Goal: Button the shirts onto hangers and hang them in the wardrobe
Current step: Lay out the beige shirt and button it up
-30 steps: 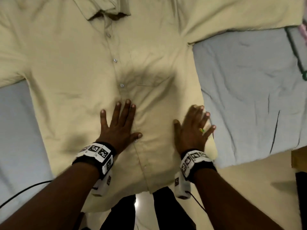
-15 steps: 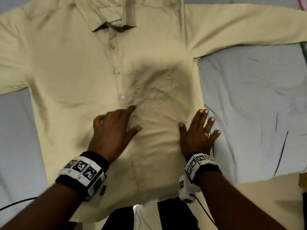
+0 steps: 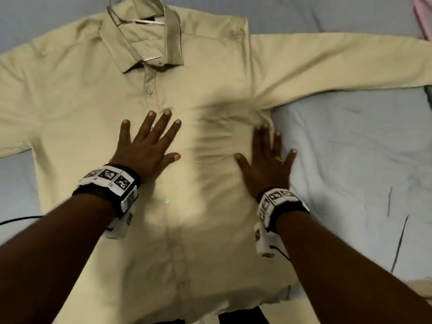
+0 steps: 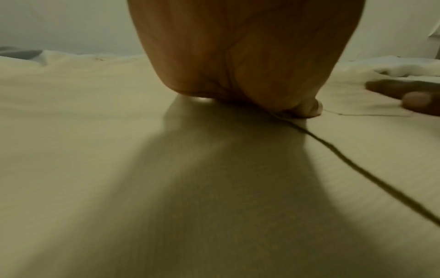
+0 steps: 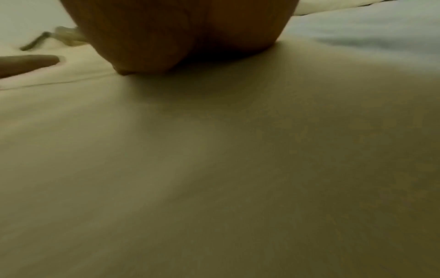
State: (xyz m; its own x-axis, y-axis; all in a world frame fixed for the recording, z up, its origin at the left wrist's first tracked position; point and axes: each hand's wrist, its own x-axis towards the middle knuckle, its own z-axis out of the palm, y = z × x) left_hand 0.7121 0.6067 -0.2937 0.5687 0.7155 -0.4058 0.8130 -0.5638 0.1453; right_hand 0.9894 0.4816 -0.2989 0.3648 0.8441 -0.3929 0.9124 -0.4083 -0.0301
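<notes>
A pale yellow long-sleeved shirt (image 3: 77, 94) lies buttoned and spread flat on a light blue bed sheet (image 3: 350, 160). A thin hanger (image 3: 131, 19) sits inside its collar, with only the neck part showing. My left hand (image 3: 147, 143) presses flat on the chest beside the button placket, fingers spread. My right hand (image 3: 268, 157) presses flat on the shirt's right side under the armpit, over the chest pocket's edge. In the left wrist view the palm (image 4: 238, 47) rests on the cloth (image 4: 95, 150). The right wrist view shows the palm (image 5: 178, 33) on the cloth (image 5: 214, 169) too.
A pink garment (image 3: 424, 17) shows at the far right edge of the bed. A black cable (image 3: 18, 219) runs from my left wrist across the sheet. The near edge of the bed lies just below the shirt's hem.
Both hands have slid up the shirt from the waist towards the chest, staying flat. The view has tilted up, so the collar and hanger now show.
</notes>
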